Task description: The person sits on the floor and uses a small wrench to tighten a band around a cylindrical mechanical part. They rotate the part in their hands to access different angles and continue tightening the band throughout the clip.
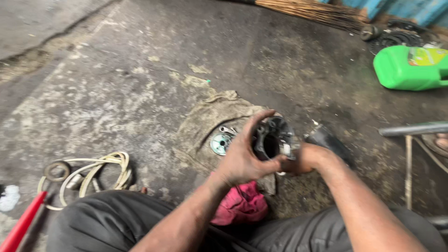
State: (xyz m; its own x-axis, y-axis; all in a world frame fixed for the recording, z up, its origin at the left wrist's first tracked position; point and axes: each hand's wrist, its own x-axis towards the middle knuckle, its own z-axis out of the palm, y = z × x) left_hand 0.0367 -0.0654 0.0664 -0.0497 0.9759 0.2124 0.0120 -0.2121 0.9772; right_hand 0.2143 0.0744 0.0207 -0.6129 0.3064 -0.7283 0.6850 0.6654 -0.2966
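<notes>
Floor of stained concrete (154, 56), seen from the head camera, person seated with dark trousers at bottom edge.

Far left, bottom corner: one red handle (21, 225), running off frame. Just right of it, one coil of cream-coloured hose (100, 169), looped several times, with one flat ring (58, 170) lying on the coil's left end.

Centre: one grey-brown rag (205, 121) spread on the floor. On it, one small round disc with a pale blue-green face (219, 143) and at least one short bright metal piece (227, 130) beside it; exact count of the small metal pieces cannot be told. One pink cloth (240, 205) lies near the lap, below the hands.

Left hand (242, 154): fingers curled and spread wide around one dark metal housing with a round bore (272, 140), thumb under it, fingertips over its top rim. Housing is held above the rag's right edge, between the two hands, bore facing the camera.

Right hand (303, 158): mostly hidden behind the housing and its own wrist; it presses against the housing's right side, finger spread cannot be told. One dark curved part (329, 140) sits just beyond this hand.

Right: one grey metal bar (413, 129) entering from the edge. Upper right: one green plastic jug (408, 67) on its side, one bundle of broom straws (312, 10), dark rubber rings (396, 35), count unclear.
</notes>
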